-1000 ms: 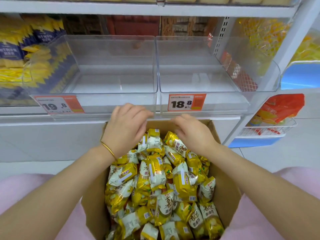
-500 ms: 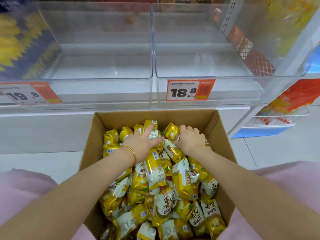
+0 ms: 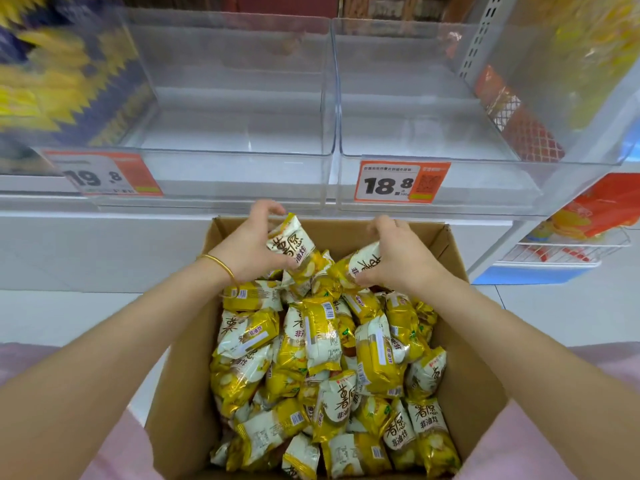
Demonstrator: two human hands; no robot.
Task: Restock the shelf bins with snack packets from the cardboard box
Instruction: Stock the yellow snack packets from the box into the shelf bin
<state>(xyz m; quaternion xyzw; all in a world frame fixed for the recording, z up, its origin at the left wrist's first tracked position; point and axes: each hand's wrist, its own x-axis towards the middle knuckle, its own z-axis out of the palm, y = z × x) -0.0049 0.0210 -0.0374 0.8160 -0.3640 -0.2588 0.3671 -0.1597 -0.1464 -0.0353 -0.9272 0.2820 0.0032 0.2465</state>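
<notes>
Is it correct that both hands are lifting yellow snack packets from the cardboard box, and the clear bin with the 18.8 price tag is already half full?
Not quite. The head view shows the clear bin behind the 18.8 price tag holds nothing yet. The rest stands: the left hand and right hand each hold yellow snack packets above the cardboard box.

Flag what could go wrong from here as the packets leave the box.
1. Each hand, left and right, has only a loose grip on a packet, with more bunched beneath, so some may drop to the floor on the lift.
2. Two clear bins carry different tags, 19.8 and 18.8; the packets could land in the wrong bin.
</notes>
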